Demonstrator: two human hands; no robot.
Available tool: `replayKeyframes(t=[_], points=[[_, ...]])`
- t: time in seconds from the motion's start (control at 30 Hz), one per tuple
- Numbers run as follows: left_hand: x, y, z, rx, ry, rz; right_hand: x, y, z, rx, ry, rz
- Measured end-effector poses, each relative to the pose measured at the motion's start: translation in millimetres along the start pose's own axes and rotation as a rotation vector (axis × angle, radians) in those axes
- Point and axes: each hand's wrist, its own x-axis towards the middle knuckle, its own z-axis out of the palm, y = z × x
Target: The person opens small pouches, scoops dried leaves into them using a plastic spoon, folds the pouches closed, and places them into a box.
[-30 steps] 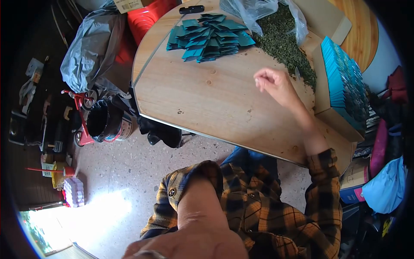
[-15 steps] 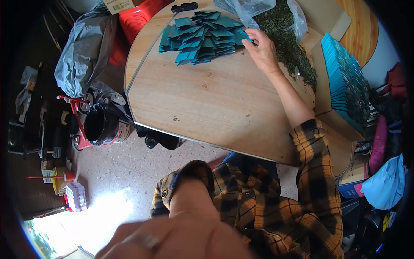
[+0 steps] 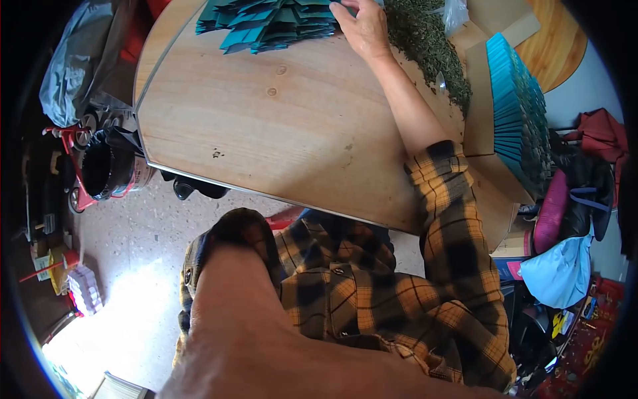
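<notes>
At the top of the table (image 3: 266, 133), my right hand (image 3: 365, 32) has its thumb and fingers pinched at the right edge of a heap of teal packets (image 3: 266, 23), closed on one packet. Just right of this hand lies a spread of dried green leaves (image 3: 428, 53). My left hand (image 3: 319, 372) looms large and close to the camera along the bottom edge, below its bare wrist; its fingers are out of sight, so anything in it cannot be seen.
A cardboard box (image 3: 480, 100) holds a row of upright teal packets (image 3: 508, 100) on the right. A clear plastic bag (image 3: 456, 16) lies by the leaves. Left of the table are a black-lined bucket (image 3: 100, 166) and a grey bag (image 3: 73, 66). A light blue bag (image 3: 558, 269) hangs at right.
My right hand has gone from above the table to the packet heap and closed there. The view has shifted, so the table appears higher and further left. My left hand is nearer the camera.
</notes>
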Motion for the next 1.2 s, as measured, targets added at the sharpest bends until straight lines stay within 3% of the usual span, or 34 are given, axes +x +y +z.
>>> replayKeyframes(t=[0.1, 0.17, 0.2, 0.5, 0.93, 1.0, 1.03, 1.13, 1.2], points=[[1, -2, -13, -0.058, -0.033, 0.032, 8, -5, -4, 0.006, 0.051, -0.043], [23, -9, -13, -0.098, -0.06, 0.043, 7, -8, -11, -0.01, -0.174, 0.186], [25, -10, -16, -0.116, -0.068, 0.048, 12, -2, -4, 0.13, 0.057, 0.048], [18, -18, -45, -0.222, -0.108, 0.138, 7, 8, -7, 0.181, 0.019, 0.149], [51, -57, -10, -0.26, -0.173, 0.302, 6, -1, -17, 0.309, 0.017, 0.21], [75, -50, -22, -0.234, -0.198, 0.345, 3, -21, -20, 0.289, 0.072, 0.173], [81, -44, -28, -0.207, -0.218, 0.372, 1, 17, -19, 0.203, -0.058, 0.157], [86, -36, -22, -0.122, -0.286, 0.546, 1, 7, -14, 0.185, 0.014, 0.097], [85, -30, -24, -0.033, -0.297, 0.539, 3, 3, -12, 0.212, 0.043, 0.107]])
